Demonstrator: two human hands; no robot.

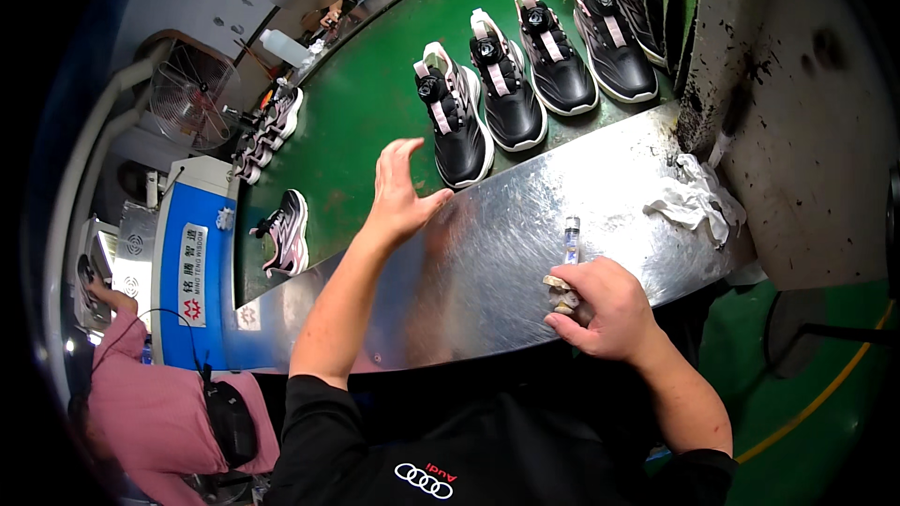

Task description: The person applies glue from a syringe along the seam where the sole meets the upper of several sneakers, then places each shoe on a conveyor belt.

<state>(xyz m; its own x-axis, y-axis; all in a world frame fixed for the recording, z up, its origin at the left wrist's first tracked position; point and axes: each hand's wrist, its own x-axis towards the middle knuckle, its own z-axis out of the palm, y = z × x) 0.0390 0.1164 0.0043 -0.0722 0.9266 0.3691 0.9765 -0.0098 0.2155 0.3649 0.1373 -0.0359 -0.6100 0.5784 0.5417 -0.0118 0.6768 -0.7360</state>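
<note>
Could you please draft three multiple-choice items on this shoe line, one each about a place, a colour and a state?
1. Where does the crumpled white rag lie?
A. On the green belt
B. On the metal ledge
C. In the left hand

2. What colour is the belt under the shoes?
A. Green
B. Blue
C. Grey

3. How is the left hand held?
A. Closed on a shoe
B. Flat on the ledge
C. Open, fingers spread, touching no shoe

Answers: 1 B, the rag rests on the scratched metal ledge near its right end. 2 A, the surface around the black shoes is green. 3 C, the hand is raised with spread fingers just short of the nearest black shoe, while the right hand grips a small tube-like tool.
</note>
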